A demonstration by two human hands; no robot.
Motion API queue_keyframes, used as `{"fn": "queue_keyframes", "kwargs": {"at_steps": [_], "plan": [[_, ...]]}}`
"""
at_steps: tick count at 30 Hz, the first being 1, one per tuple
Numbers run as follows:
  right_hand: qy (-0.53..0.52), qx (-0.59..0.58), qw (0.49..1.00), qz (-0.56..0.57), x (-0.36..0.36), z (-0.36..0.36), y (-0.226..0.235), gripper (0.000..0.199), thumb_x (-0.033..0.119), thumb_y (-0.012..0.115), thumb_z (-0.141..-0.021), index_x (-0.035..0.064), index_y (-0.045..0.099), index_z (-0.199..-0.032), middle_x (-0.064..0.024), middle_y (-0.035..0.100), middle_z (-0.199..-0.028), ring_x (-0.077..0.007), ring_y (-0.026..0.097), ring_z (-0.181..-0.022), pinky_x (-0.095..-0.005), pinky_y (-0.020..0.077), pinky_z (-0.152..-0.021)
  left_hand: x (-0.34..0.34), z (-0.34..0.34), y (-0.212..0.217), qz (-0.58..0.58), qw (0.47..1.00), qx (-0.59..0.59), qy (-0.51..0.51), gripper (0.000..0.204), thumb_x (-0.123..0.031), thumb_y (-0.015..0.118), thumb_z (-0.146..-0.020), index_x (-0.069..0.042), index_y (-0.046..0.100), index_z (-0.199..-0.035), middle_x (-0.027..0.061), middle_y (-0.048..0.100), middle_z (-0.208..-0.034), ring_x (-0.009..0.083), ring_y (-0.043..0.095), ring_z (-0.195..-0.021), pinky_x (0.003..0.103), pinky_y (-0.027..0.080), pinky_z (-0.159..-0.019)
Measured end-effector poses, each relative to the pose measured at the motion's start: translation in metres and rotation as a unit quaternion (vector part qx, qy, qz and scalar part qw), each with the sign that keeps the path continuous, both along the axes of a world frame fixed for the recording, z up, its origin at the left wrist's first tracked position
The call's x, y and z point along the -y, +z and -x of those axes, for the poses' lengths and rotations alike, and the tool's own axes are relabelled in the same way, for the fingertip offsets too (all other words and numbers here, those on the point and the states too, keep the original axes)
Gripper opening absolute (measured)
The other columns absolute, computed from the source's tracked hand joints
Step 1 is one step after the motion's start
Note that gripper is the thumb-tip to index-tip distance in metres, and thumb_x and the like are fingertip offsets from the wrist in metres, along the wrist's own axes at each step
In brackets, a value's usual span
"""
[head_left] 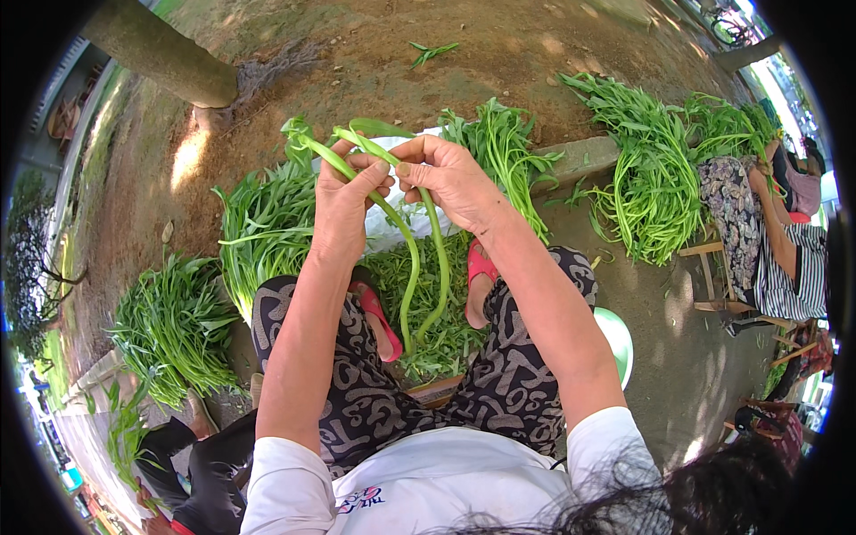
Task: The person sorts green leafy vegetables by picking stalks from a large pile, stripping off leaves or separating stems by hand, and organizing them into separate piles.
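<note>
- Two long green stems, a left stem (pixel 413 259) and a right stem (pixel 442 260), are held up in front of the person, leafy ends at the hands, lower ends hanging close together over the ground between the feet
- The left hand (pixel 342 203) has its fingers curled inward, thumb and forefinger pinching near the left stem, which runs across them
- The right hand (pixel 453 185) meets it fingertip to fingertip, thumb and forefinger closed on the right stem; whether the hidden fingers also grip, I cannot tell
- Behind the hands lies a white sheet (pixel 379 236)
- Below the stems, loose cut greens (pixel 453 349) cover the ground between two red shoes (pixel 481 265)
- A leafy bunch (pixel 267 223) stands left of the hands, another bunch (pixel 501 147) lies just beyond them on the right
- Farther out, a big heap (pixel 651 178) sits at right and a darker heap (pixel 174 325) at lower left
- By the right knee is a pale green-white bowl (pixel 617 346)
- At far right a co-worker in a striped top (pixel 792 272) sits beside more greens
- A tree trunk (pixel 160 52) rises from the bare soil at upper left
</note>
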State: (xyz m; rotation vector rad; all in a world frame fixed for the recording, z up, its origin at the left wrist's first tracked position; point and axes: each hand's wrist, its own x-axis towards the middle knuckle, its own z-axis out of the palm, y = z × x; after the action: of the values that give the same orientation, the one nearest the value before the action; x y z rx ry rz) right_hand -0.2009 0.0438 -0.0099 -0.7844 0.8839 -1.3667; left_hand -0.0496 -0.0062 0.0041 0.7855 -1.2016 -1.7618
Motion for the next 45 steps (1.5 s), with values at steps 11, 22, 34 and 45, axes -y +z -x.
{"fn": "queue_keyframes", "kwargs": {"at_steps": [11,22,34,45], "plan": [[-0.03,0.135,0.99,-0.015,-0.001,0.015,0.002,0.022,0.007,0.058,-0.089,-0.0021,0.055,-0.109,-0.0029,0.056,-0.081,-0.0088,0.052,-0.064,-0.0192,0.0407,-0.051,0.01,-0.006,-0.004,-0.091,0.993,-0.062,0.042,0.038,-0.005,0.057,-0.088,-0.004,0.041,-0.122,0.0047,0.055,-0.087,0.0148,0.054,-0.071,0.028,0.046,-0.062],[-0.064,0.174,0.983,-0.009,0.0,0.029,0.004,0.018,0.004,0.057,-0.088,-0.0016,0.056,-0.105,-0.0028,0.054,-0.079,-0.01,0.052,-0.061,-0.0198,0.0398,-0.047,0.016,-0.012,0.003,-0.154,0.983,-0.096,-0.004,0.043,-0.033,0.04,-0.098,-0.006,0.038,-0.132,0.0058,0.054,-0.09,0.0144,0.046,-0.068,0.03,0.038,-0.062],[-0.047,0.093,0.994,0.026,-0.001,0.024,0.004,0.025,0.009,0.06,-0.088,-0.001,0.059,-0.11,-0.0023,0.059,-0.084,-0.0099,0.052,-0.072,-0.0229,0.0445,-0.065,0.001,-0.003,-0.006,-0.042,0.978,-0.013,-0.202,0.055,-0.004,0.054,-0.089,-0.008,0.033,-0.14,0.0119,0.051,-0.125,0.025,0.052,-0.114,0.041,0.042,-0.096],[-0.014,-0.014,0.999,0.048,-0.002,0.014,0.006,0.026,0.008,0.054,-0.09,-0.0015,0.057,-0.114,-0.0059,0.062,-0.098,-0.0114,0.056,-0.081,-0.0257,0.0462,-0.074,-0.003,-0.003,0.003,-0.03,0.978,-0.017,-0.205,0.058,-0.002,0.057,-0.085,-0.006,0.034,-0.139,0.0108,0.047,-0.131,0.0255,0.05,-0.117,0.039,0.041,-0.097]]}}
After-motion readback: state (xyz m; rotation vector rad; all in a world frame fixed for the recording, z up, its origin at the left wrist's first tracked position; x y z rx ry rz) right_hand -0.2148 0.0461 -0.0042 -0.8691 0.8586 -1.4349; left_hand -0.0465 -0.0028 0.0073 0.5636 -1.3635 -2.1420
